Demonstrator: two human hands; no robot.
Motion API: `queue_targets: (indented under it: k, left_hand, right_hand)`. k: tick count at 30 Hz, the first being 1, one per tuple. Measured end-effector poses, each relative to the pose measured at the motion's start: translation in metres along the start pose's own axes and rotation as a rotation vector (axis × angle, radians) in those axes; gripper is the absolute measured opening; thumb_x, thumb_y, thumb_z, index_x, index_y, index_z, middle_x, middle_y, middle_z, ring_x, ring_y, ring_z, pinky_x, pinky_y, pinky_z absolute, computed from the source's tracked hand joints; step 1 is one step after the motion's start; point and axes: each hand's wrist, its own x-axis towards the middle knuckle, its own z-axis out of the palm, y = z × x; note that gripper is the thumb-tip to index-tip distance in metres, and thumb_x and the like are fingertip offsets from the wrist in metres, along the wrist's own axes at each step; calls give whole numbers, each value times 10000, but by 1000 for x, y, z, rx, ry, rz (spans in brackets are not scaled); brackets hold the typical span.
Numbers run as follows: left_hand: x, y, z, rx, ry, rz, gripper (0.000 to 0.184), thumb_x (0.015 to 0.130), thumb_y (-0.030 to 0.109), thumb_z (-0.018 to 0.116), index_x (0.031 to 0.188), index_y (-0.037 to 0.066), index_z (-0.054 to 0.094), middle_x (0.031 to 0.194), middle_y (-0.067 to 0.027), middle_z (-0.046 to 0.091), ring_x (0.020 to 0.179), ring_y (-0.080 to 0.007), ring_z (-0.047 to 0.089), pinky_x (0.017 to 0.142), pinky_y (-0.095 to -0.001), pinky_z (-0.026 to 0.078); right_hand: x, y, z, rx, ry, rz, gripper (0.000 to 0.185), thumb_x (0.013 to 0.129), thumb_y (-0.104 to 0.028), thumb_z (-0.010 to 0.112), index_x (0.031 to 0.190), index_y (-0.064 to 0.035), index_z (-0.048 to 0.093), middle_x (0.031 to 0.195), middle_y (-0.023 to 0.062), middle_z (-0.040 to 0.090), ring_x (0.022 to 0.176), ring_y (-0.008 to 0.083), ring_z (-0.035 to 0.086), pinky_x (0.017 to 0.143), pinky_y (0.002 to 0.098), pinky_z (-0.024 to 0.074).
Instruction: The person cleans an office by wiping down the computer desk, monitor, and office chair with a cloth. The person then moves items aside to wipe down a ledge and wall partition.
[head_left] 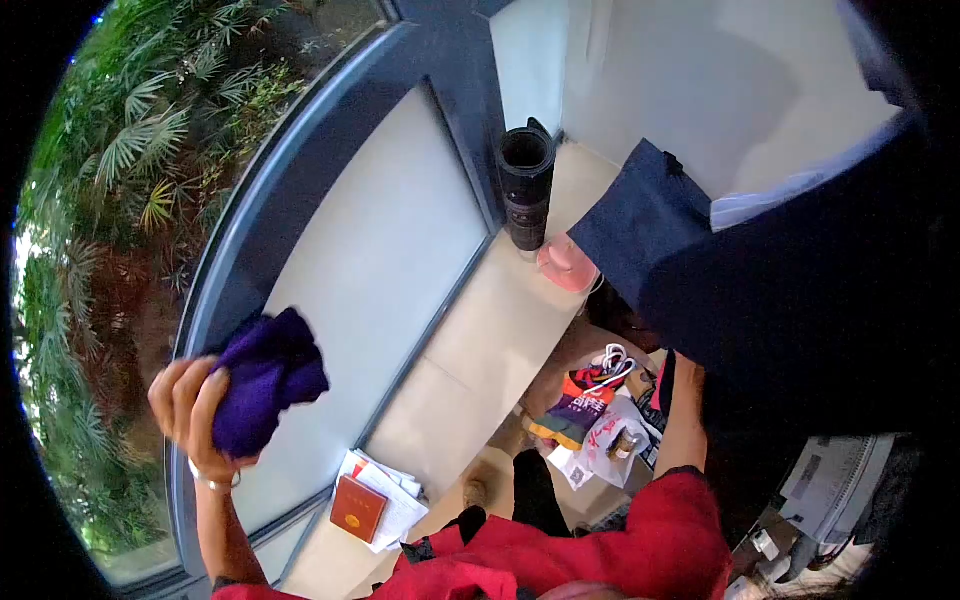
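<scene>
My left hand (205,410) is raised in front of the window frame, its fingers closed round a bunched purple cloth (268,375). A bracelet circles that wrist. My right forearm (685,420) reaches forward beside a large dark piece of fabric (790,310); the fingers there are hidden, so their hold does not show. Close to that arm lie a colourful drawstring bag (580,405) with white cords and a white plastic bag (612,440) with red print and a small jar in it.
On the beige ledge stand a rolled black mat (526,190) and a pink hat (567,263). Nearer me lie a red booklet (358,508) and white papers (400,520). A grey case-like object (835,490) is at lower right. Plants (140,150) grow beyond the glass.
</scene>
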Motion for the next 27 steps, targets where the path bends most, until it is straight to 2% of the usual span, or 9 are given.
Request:
queue_targets:
  k: [6, 9, 10, 14, 15, 18, 21, 24, 27]
  left_hand:
    - [8, 5, 0, -144, 199, 9, 531, 644, 408, 708, 1030, 48, 653, 947, -147, 650, 958, -354, 602, 867, -472, 462]
    - [-5, 2, -1, -435, 349, 73, 478, 672, 262, 718, 1073, 23, 616, 960, -168, 619, 879, -354, 620, 792, -427, 502]
    - [-17, 8, -3, -542, 353, -3, 460, 687, 194, 707, 1093, 9, 596, 988, -178, 607, 905, -342, 611, 822, -418, 488]
    - [-87, 40, -15, -780, 492, -109, 482, 644, 48, 700, 1110, 14, 580, 987, -179, 607, 864, -319, 626, 785, -363, 502]
    - [-109, 48, -20, -817, 478, -134, 492, 649, 49, 705, 1121, 13, 573, 978, -177, 609, 854, -319, 624, 781, -363, 500]
    - [-188, 66, -36, -826, 399, -135, 484, 658, 40, 701, 1124, 13, 572, 977, -183, 609, 854, -317, 617, 779, -366, 495]
    - [-267, 83, -55, -849, 317, -280, 470, 664, 15, 694, 1118, 8, 571, 978, -182, 597, 886, -307, 602, 799, -371, 482]
    - [-347, 103, -63, -963, 236, -466, 458, 681, 2, 696, 1120, 4, 568, 995, -164, 594, 917, -301, 587, 830, -368, 467]
    - [-410, 126, -74, -883, 165, -584, 426, 721, -1, 695, 1125, 4, 561, 1018, -137, 587, 948, -267, 575, 863, -350, 453]
  right_hand:
    - [-96, 3, 17, 146, -129, 160, 417, 872, -187, 611, 1280, -119, 564, 1350, 93, 527, 1273, 299, 460, 1066, 504, 348]
    - [-206, 6, 61, -97, 198, 188, 486, 895, -205, 575, 1346, -52, 478, 1362, 105, 523, 1250, 294, 482, 1089, 479, 329]
    - [-212, 10, 30, -139, 7, 201, 477, 891, -174, 605, 1344, -90, 481, 1370, 86, 507, 1243, 301, 479, 1070, 498, 346]
    - [-301, 32, -21, -224, -152, 106, 535, 879, -111, 657, 1362, -221, 455, 1302, 29, 546, 1199, 263, 509, 1027, 521, 393]
    - [-342, 34, -10, -301, 9, 134, 589, 886, -134, 660, 1403, -225, 394, 1316, 31, 528, 1194, 258, 510, 1014, 525, 399]
    - [-407, 42, -58, -399, -82, 240, 622, 886, -154, 665, 1423, -229, 358, 1322, 32, 513, 1186, 238, 514, 999, 499, 410]
    - [-470, 43, -91, -441, -91, 290, 527, 883, -163, 668, 1354, -198, 435, 1265, 21, 543, 1152, 204, 525, 982, 430, 423]
    - [-520, 27, -117, -611, -186, 270, 279, 840, -137, 705, 1084, -134, 570, 1104, -1, 598, 1019, 162, 544, 910, 356, 446]
    - [-543, 9, -142, -773, -231, 287, 298, 829, -122, 717, 1084, -113, 561, 1076, -1, 602, 987, 159, 558, 897, 310, 443]
